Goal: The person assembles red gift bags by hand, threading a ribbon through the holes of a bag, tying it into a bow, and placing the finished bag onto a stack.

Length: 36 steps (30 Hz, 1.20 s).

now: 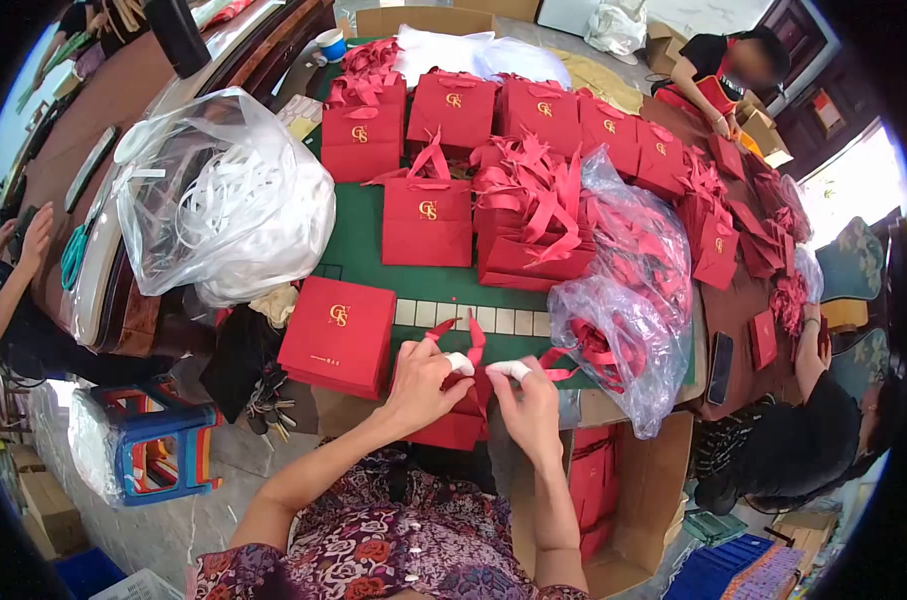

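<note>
Both of my hands meet over the table's front edge, fingertips wrapped in white tape. My left hand [425,388] is closed on a red ribbon whose end sticks up above the fingers. Close beside it, my right hand [525,402] has its fingers bent at the same ribbon, another length trailing right. Below them hangs a red paper bag [449,430], partly hidden by the hands. A stack of flat red bags [335,335] with gold print lies left of my left hand. A row of white tiles [508,321] runs just behind the hands.
Red bags with ribbon handles [428,222] stand across the green table mat [358,235]. A clear plastic bag of white cords [228,200] sits left, one of red ribbons [623,330] right. An open carton [643,490] is below right. Other people work at the right and far left.
</note>
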Each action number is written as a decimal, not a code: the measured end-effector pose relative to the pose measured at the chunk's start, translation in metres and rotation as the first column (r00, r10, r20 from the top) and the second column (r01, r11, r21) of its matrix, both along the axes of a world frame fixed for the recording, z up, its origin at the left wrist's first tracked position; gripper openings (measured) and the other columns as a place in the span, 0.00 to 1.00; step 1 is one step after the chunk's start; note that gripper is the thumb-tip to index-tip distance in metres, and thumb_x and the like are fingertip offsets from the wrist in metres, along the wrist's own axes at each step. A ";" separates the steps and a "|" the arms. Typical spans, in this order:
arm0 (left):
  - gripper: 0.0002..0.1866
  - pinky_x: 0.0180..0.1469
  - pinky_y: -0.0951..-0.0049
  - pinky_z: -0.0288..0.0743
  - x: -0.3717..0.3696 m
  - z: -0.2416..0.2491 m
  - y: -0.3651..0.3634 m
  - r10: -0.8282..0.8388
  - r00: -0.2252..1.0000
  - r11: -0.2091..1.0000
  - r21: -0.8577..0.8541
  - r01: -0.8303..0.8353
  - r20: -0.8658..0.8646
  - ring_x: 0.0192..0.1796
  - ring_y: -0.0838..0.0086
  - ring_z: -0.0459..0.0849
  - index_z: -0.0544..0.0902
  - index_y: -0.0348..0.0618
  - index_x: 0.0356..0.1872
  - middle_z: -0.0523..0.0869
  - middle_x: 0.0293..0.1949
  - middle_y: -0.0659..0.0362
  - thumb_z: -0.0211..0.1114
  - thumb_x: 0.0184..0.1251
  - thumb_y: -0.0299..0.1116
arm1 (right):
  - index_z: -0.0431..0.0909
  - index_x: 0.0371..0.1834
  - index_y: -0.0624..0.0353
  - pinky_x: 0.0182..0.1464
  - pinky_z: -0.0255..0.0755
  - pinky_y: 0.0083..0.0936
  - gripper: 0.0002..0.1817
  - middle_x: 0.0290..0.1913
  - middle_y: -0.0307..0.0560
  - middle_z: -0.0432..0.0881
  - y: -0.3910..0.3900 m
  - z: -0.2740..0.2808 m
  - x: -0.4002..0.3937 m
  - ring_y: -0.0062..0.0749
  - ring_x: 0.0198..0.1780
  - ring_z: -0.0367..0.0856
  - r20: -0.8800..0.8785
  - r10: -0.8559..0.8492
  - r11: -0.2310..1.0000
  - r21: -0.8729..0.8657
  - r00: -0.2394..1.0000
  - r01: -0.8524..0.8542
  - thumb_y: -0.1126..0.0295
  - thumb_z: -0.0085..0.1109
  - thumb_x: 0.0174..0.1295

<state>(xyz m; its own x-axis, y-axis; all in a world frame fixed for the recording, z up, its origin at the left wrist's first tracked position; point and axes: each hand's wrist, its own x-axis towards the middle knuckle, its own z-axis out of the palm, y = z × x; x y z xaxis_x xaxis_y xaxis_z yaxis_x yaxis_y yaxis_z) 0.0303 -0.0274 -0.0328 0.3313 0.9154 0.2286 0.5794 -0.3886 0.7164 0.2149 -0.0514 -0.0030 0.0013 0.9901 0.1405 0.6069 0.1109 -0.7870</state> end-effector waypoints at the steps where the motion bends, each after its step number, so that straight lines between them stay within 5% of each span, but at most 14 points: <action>1: 0.09 0.48 0.65 0.62 0.002 0.002 -0.002 -0.029 0.999 0.999 0.032 0.030 -0.020 0.40 0.68 0.76 0.88 0.52 0.35 0.84 0.33 0.62 0.76 0.52 0.36 | 0.86 0.40 0.61 0.33 0.72 0.27 0.06 0.33 0.49 0.79 0.005 -0.006 0.004 0.36 0.31 0.80 0.001 -0.002 1.000 -0.001 1.000 0.002 0.71 0.64 0.64; 3: 0.09 0.48 0.65 0.62 0.002 0.003 -0.004 -0.060 0.997 0.989 0.133 0.065 -0.041 0.39 0.71 0.76 0.88 0.53 0.35 0.84 0.33 0.65 0.76 0.53 0.35 | 0.85 0.40 0.61 0.41 0.74 0.36 0.09 0.35 0.52 0.80 0.016 -0.009 0.011 0.46 0.39 0.82 -0.013 0.183 0.961 -0.209 0.983 -0.182 0.67 0.63 0.65; 7: 0.09 0.48 0.66 0.63 -0.002 -0.003 -0.005 -0.144 0.982 0.925 0.336 0.178 -0.122 0.39 0.72 0.76 0.87 0.53 0.36 0.84 0.34 0.69 0.74 0.53 0.32 | 0.87 0.45 0.57 0.42 0.72 0.35 0.12 0.35 0.51 0.78 0.036 -0.008 0.027 0.45 0.38 0.80 -0.092 0.409 0.852 -0.319 0.908 -0.416 0.64 0.63 0.65; 8: 0.09 0.47 0.66 0.63 -0.003 -0.003 -0.005 -0.151 0.980 0.904 0.382 0.190 -0.128 0.38 0.72 0.76 0.87 0.53 0.36 0.84 0.34 0.70 0.73 0.52 0.32 | 0.88 0.47 0.56 0.41 0.72 0.30 0.12 0.35 0.47 0.78 0.040 -0.018 0.032 0.37 0.37 0.79 -0.165 0.459 0.821 -0.297 0.873 -0.488 0.64 0.64 0.65; 9: 0.09 0.47 0.66 0.63 -0.003 -0.002 -0.004 -0.159 0.979 0.905 0.379 0.196 -0.127 0.38 0.72 0.76 0.87 0.53 0.36 0.84 0.34 0.70 0.73 0.52 0.32 | 0.88 0.47 0.56 0.41 0.72 0.30 0.12 0.35 0.47 0.78 0.042 -0.020 0.032 0.37 0.37 0.79 -0.166 0.452 0.823 -0.301 0.876 -0.482 0.64 0.64 0.65; 12: 0.09 0.47 0.66 0.63 -0.005 0.002 -0.001 -0.174 0.979 0.884 0.422 0.201 -0.103 0.39 0.71 0.77 0.87 0.52 0.36 0.83 0.34 0.68 0.74 0.52 0.31 | 0.88 0.44 0.59 0.40 0.68 0.18 0.09 0.33 0.33 0.76 0.049 -0.016 0.031 0.16 0.36 0.74 -0.442 0.371 0.731 -0.403 0.816 -0.551 0.70 0.66 0.63; 16: 0.08 0.48 0.65 0.64 -0.005 0.009 0.003 -0.164 0.986 0.923 0.347 0.168 -0.041 0.39 0.68 0.78 0.85 0.50 0.35 0.83 0.33 0.66 0.74 0.54 0.32 | 0.87 0.40 0.62 0.39 0.69 0.18 0.08 0.33 0.33 0.81 0.045 -0.036 0.019 0.15 0.34 0.75 -0.532 0.185 0.754 -0.462 0.826 -0.466 0.71 0.66 0.62; 19: 0.08 0.48 0.64 0.63 -0.006 0.014 0.001 -0.241 0.970 0.948 0.219 0.232 0.017 0.39 0.68 0.77 0.85 0.51 0.35 0.82 0.32 0.65 0.74 0.55 0.32 | 0.86 0.35 0.65 0.38 0.70 0.19 0.07 0.30 0.34 0.84 0.049 -0.048 0.014 0.16 0.34 0.77 -0.539 -0.050 0.865 -0.445 0.841 -0.234 0.71 0.65 0.61; 21: 0.07 0.48 0.64 0.63 -0.002 0.013 -0.003 -0.239 0.971 0.949 0.213 0.233 0.003 0.39 0.68 0.77 0.85 0.52 0.34 0.82 0.31 0.64 0.74 0.55 0.32 | 0.86 0.32 0.64 0.34 0.68 0.19 0.08 0.27 0.33 0.83 0.056 -0.046 0.014 0.13 0.30 0.74 -0.479 -0.117 0.940 -0.336 0.870 -0.059 0.69 0.67 0.60; 24: 0.07 0.47 0.64 0.63 0.001 0.010 -0.003 -0.156 0.988 0.967 0.205 0.154 -0.008 0.39 0.67 0.77 0.85 0.50 0.34 0.82 0.30 0.63 0.74 0.55 0.32 | 0.86 0.34 0.65 0.34 0.70 0.21 0.11 0.28 0.39 0.85 0.050 -0.053 0.018 0.16 0.30 0.77 -0.406 -0.114 0.948 -0.318 0.907 -0.024 0.66 0.68 0.61; 26: 0.07 0.46 0.64 0.63 0.003 0.008 0.000 -0.066 0.997 0.981 0.182 0.070 -0.033 0.39 0.65 0.77 0.85 0.48 0.34 0.81 0.29 0.61 0.74 0.56 0.32 | 0.85 0.37 0.65 0.35 0.72 0.25 0.14 0.31 0.47 0.86 0.038 -0.050 0.021 0.25 0.30 0.81 -0.232 -0.141 0.983 -0.149 0.962 0.108 0.62 0.70 0.60; 30: 0.07 0.46 0.63 0.65 0.004 -0.004 0.012 0.019 0.999 0.996 0.092 -0.015 -0.036 0.40 0.62 0.79 0.85 0.45 0.34 0.84 0.31 0.57 0.72 0.58 0.34 | 0.85 0.39 0.63 0.37 0.74 0.24 0.11 0.30 0.46 0.84 0.001 -0.021 0.040 0.20 0.30 0.80 -0.019 0.005 0.981 -0.196 1.000 -0.008 0.67 0.70 0.60; 32: 0.07 0.47 0.62 0.65 0.005 -0.016 0.019 0.044 0.998 0.994 0.102 -0.039 -0.042 0.41 0.61 0.79 0.85 0.45 0.34 0.84 0.32 0.57 0.72 0.58 0.34 | 0.85 0.39 0.61 0.37 0.75 0.27 0.11 0.31 0.46 0.81 -0.019 -0.014 0.045 0.27 0.28 0.80 0.019 0.207 0.915 -0.358 0.978 -0.186 0.68 0.72 0.56; 36: 0.08 0.49 0.60 0.67 0.006 -0.024 0.022 0.057 0.995 0.997 0.060 -0.052 -0.084 0.45 0.57 0.80 0.85 0.45 0.36 0.84 0.34 0.53 0.71 0.58 0.35 | 0.82 0.39 0.62 0.36 0.77 0.29 0.13 0.30 0.47 0.81 -0.041 -0.022 0.035 0.34 0.28 0.82 0.172 0.224 0.941 -0.294 0.959 -0.167 0.68 0.73 0.55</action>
<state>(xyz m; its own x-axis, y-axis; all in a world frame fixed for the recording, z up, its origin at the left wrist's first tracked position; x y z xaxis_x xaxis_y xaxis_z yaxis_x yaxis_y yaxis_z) 0.0367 -0.0056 -0.0571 0.3018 0.9188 0.2544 0.6594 -0.3939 0.6403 0.2495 -0.0922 -0.0246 -0.1965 0.9676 -0.1583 0.7428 0.0416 -0.6682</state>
